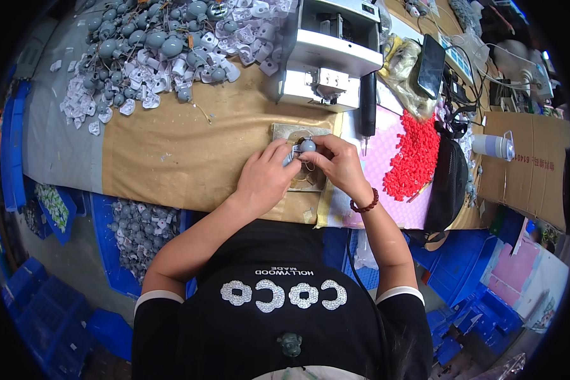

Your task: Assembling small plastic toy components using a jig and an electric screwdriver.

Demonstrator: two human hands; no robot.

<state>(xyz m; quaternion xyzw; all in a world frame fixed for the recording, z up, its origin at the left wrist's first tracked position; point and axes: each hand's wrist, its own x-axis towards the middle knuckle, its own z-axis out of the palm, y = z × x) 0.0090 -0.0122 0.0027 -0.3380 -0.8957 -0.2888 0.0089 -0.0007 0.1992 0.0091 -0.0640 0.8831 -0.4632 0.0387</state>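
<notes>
R hand (342, 168) has a small gray ball (308, 145) pinched btwn thumb & index finger. L hand (267, 174) comes in from the other side, thumb & fingertips pinching a gray bit (289, 158) just left of the ball; can't tell if that's part of the same pc. Both are held over a flat metal plate (308, 182) lying on the table (177, 145) near its front edge, approx. in front of the person. Bracelet (365, 201), dark red beads, on R wrist.

Far L on table: big pile of gray balls w/ white plastic pcs (149, 69) mixed in, white ones mostly toward the near side. Behind the plate stands a white & black machine (326, 57). Black screwdriver (368, 104) just R of it, tip toward person. Farther R: heap of little red pcs (413, 155) on a pink sheet (375, 171), black phone (431, 66) on a crumpled bag (404, 63), black pouch (446, 183) R of the red heap. Past the pouch, a bottle (493, 147) on its side next to a cardboard box (529, 168). Below table, L side: blue bin (107, 253) w/ more gray & white pcs (142, 234) in it.
</notes>
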